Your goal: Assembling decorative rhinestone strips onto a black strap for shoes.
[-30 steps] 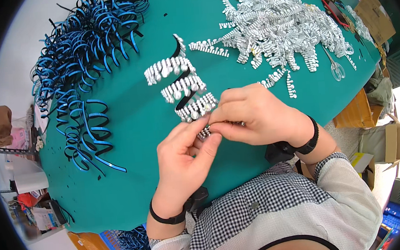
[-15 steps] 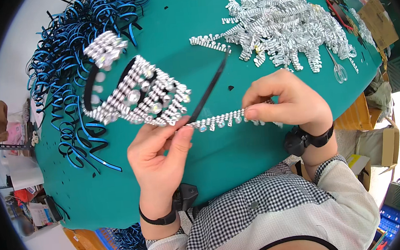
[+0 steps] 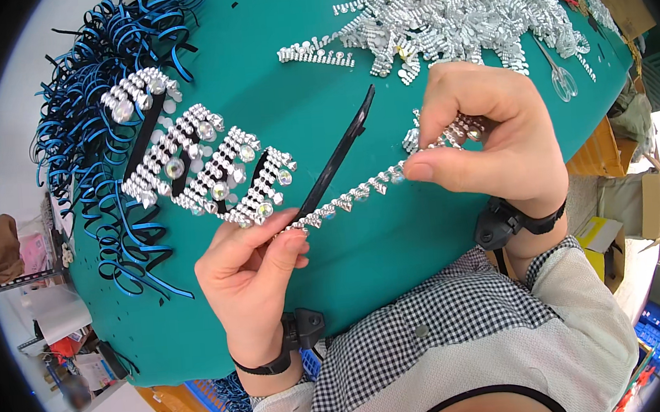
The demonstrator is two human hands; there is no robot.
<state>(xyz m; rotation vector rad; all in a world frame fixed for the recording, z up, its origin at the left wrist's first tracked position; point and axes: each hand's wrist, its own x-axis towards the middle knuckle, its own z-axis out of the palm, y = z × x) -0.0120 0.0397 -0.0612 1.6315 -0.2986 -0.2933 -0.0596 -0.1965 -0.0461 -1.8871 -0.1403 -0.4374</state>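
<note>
Workshop (heaped trimmings (image 3: 447, 22), green worktable (image 3: 358, 262))

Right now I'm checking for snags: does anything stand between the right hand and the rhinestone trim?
Nothing visible: the right hand pinches the rhinestone trim directly. The black strip slants up by the left hand instead.

Your green table (image 3: 162, 343) carries a heap of black-and-blue coils (image 3: 84, 109) at your left, silvery trims (image 3: 443, 19) and a clear-looped tool (image 3: 564, 84) farther right.
</note>
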